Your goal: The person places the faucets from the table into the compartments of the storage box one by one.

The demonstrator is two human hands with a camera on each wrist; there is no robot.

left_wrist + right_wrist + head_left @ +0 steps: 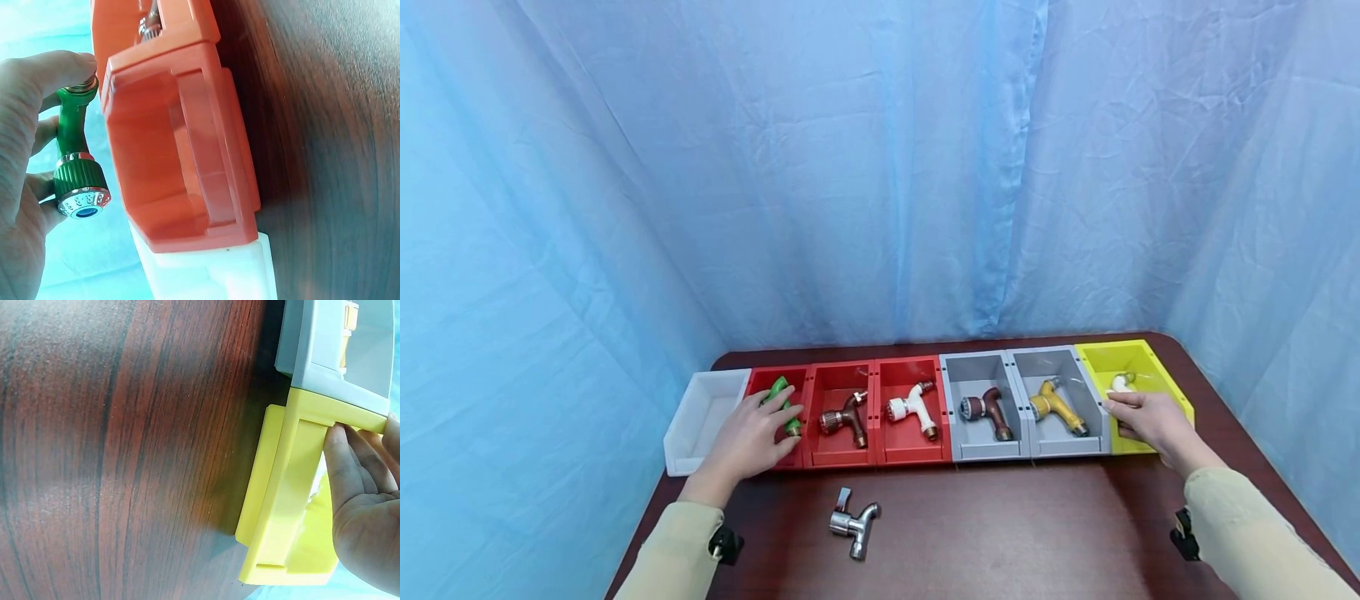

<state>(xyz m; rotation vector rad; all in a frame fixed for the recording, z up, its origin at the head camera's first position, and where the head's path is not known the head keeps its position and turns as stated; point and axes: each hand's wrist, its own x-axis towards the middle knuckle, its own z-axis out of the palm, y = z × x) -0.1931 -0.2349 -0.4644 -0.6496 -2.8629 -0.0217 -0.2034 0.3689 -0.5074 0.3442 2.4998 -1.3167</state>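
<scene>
My left hand (754, 435) holds a green faucet (74, 131) over the leftmost red bin (153, 162). Thumb and fingers grip it at its threaded end and along the body, with its ribbed green handle hanging free. At the far right, my right hand (1157, 425) pinches the left side wall of the yellow bin (284, 500), where it meets a grey bin (340, 378). Inside the yellow bin lies a white faucet (1122, 382), partly hidden by that hand. A chrome faucet (855, 525) lies on the table in front of the row.
At the row's left end stands a white bin (688, 425). Between the hands, bins hold a brown faucet (850, 419), a white-handled faucet (916, 408), a dark red faucet (990, 411) and a yellow faucet (1057, 407). Blue curtains (880, 167) hang behind the dark wooden table (1000, 533).
</scene>
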